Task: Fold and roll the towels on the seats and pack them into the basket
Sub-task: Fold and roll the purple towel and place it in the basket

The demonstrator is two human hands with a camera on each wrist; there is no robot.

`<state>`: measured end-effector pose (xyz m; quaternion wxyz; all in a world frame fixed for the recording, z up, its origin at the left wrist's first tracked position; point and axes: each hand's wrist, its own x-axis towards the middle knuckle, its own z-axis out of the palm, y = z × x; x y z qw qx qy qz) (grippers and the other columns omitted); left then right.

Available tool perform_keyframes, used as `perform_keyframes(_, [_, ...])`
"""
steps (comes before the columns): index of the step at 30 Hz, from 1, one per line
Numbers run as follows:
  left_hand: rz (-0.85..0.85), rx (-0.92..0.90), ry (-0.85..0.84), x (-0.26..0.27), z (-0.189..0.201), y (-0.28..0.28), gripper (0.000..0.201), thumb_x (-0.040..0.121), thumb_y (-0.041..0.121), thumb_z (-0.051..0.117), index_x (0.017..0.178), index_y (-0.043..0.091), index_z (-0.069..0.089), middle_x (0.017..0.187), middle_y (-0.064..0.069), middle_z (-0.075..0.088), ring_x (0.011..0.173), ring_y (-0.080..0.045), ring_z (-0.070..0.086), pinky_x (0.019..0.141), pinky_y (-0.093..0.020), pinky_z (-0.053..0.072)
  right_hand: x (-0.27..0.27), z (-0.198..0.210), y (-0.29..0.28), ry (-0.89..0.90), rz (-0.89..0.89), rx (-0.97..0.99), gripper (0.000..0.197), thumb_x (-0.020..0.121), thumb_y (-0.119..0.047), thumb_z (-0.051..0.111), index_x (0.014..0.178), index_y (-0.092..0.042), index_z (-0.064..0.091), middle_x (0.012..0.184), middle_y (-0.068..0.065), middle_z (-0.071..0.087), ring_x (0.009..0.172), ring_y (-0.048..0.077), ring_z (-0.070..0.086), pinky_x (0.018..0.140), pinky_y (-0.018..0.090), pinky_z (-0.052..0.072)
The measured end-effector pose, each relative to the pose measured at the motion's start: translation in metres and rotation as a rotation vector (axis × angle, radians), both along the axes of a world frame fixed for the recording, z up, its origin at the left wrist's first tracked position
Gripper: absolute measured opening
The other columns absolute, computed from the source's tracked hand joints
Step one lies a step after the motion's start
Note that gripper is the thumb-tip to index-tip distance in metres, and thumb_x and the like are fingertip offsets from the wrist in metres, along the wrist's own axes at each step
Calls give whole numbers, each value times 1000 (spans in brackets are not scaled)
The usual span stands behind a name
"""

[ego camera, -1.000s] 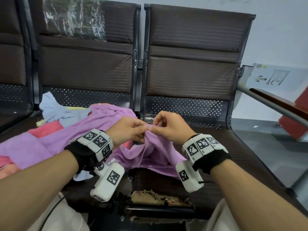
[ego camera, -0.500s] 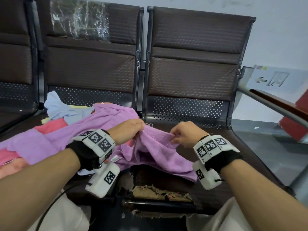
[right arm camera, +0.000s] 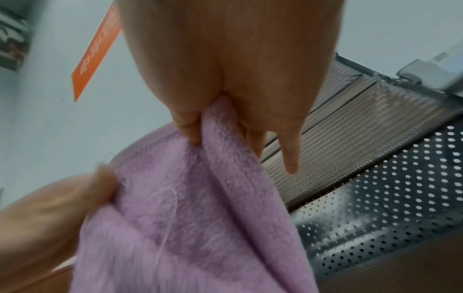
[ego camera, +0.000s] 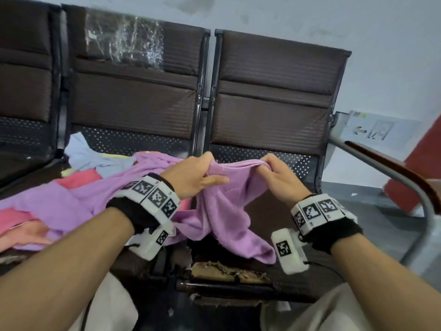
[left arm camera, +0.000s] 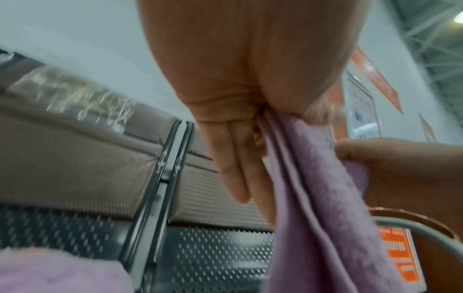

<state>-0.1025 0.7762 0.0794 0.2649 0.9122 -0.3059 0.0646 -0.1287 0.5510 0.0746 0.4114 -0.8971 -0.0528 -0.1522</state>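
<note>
A purple towel (ego camera: 226,206) hangs between my two hands above the right-hand seat, its lower end trailing over the seat's front edge. My left hand (ego camera: 195,174) pinches its top edge at the left; in the left wrist view the purple towel (left arm camera: 325,198) runs down from thumb and fingers. My right hand (ego camera: 274,174) pinches the same edge further right, and the right wrist view shows the purple towel (right arm camera: 200,198) gripped between thumb and fingers. More towels (ego camera: 78,185), purple, pink, pale blue and yellow, lie heaped on the middle seat. No basket is in view.
Brown padded seats (ego camera: 274,103) stand in a row against a white wall. The right seat's front edge (ego camera: 229,273) is torn. A metal armrest (ego camera: 393,173) curves down at the right. My knees sit below the seats.
My hands have drawn apart along the towel's top edge and risen, stretching the purple towel between them. The camera has tilted, showing more of the wall.
</note>
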Motion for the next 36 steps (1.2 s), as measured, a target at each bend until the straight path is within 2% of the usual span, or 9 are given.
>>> perform_keyframes(4, [11,-109,-34,-4,8,2,33,91,44,52,74,26,30,60,8,44,64,-26,50,58,-35,34,-4,16,2,-174,-71,45,19,87,-16,64,77,-27,51,76,-15,55,69,-1,51,64,12,39])
perform_keyframes(8, [105,-317,-51,3,20,3,15,94,27,54,95,12,49,68,2,51,69,-23,49,60,-30,28,0,38,4,-169,-134,-93,5,84,-22,69,79,-22,66,75,-7,64,76,11,58,64,16,34])
perform_keyframes(10, [124,-313,-95,11,32,-1,14,94,20,54,90,6,54,72,-1,51,76,-29,53,62,-28,26,9,51,5,-181,-181,-123,6,83,-24,69,83,-18,71,81,1,70,80,16,61,65,16,33])
perform_keyframes(17, [285,-412,-123,54,91,-27,17,91,13,56,97,1,66,98,-20,66,98,-35,59,75,-32,37,48,92,3,-196,-266,-245,21,90,-4,51,101,-12,67,103,10,69,99,27,61,79,27,42])
perform_keyframes(22, [245,-570,-164,51,112,-42,15,92,16,55,98,6,64,94,-13,66,87,-25,56,69,-26,34,40,109,-2,-413,-289,-32,23,86,3,50,96,-8,67,90,3,67,82,12,54,68,13,31])
perform_keyframes(25, [145,-739,-89,30,97,-40,11,91,14,57,93,7,65,82,-3,63,75,-11,53,67,-23,40,17,94,-2,-424,-269,186,14,89,-7,58,93,-18,66,83,-11,64,78,3,58,73,13,42])
perform_keyframes(28, [113,-819,-12,-3,60,-33,6,90,15,59,87,15,64,73,11,60,63,8,51,61,-9,39,-18,55,2,-395,-269,353,12,87,-11,63,92,-21,65,82,-16,63,72,-14,57,69,1,41])
perform_keyframes(34, [112,-570,190,-72,-32,-18,13,91,13,58,93,2,63,83,-4,64,80,-12,53,80,-29,43,-99,-46,13,-91,-312,316,14,85,-10,65,82,-23,64,76,-14,64,76,5,60,72,16,45])
perform_keyframes(36, [66,-442,287,-91,-54,-9,17,92,14,55,81,1,57,78,-9,59,75,-14,48,74,-31,39,-124,-66,12,-21,-285,290,16,85,-11,65,81,-26,65,79,-11,67,79,7,62,76,23,47])
